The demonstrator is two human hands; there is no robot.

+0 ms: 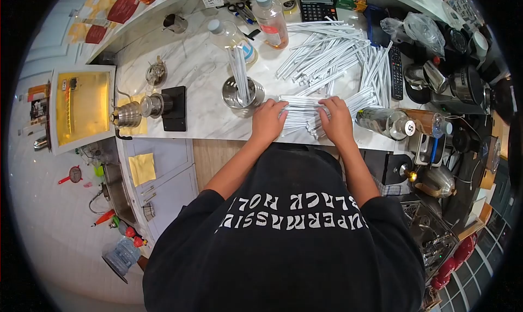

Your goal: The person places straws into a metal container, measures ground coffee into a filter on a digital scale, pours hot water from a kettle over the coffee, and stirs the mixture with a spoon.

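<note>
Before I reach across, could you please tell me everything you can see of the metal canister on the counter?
The metal canister is round, silvery and shiny, open at the top, with dark dots on its wall that may be holes. It appears upright on the marble-patterned counter. A few long white sticks stand inside, rising well above the rim. The left hand is close beside it; contact is unclear.

Bright light covers the counter (199, 67), while fisheye distortion bends the black-cornered edges.

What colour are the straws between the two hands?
White; the straws show best in the head view.
</note>
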